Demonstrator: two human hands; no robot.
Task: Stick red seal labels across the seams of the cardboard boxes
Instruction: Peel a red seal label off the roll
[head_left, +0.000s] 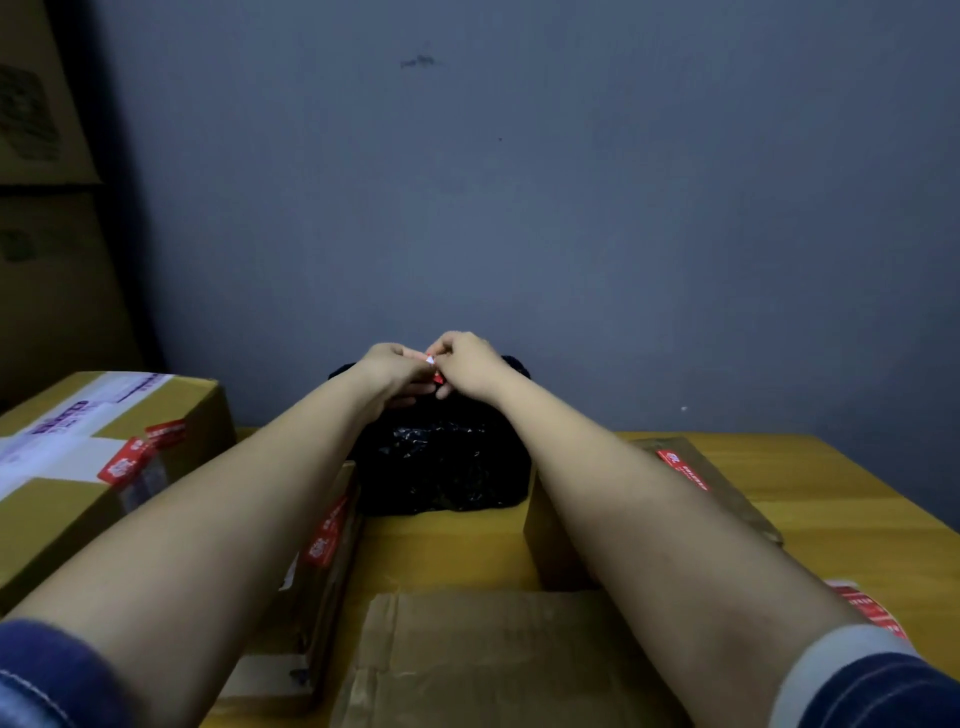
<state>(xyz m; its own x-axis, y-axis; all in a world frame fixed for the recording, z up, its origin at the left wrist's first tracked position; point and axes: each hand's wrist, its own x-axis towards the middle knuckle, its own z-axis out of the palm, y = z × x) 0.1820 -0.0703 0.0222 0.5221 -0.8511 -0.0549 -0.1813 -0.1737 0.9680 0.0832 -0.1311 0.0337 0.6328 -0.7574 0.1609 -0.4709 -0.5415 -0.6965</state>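
My left hand and my right hand meet in the air above a black plastic bag, both pinching one small red seal label with a white corner showing. A large cardboard box at the left carries red labels on its front top edge. A narrow box under my left forearm has a red label on top. Another box under my right forearm bears a red label. A plain cardboard box lies nearest me.
Everything stands on a yellow wooden table against a grey-blue wall. A strip of spare red labels lies at the table's right, beside my right forearm. Stacked cartons fill the far left corner.
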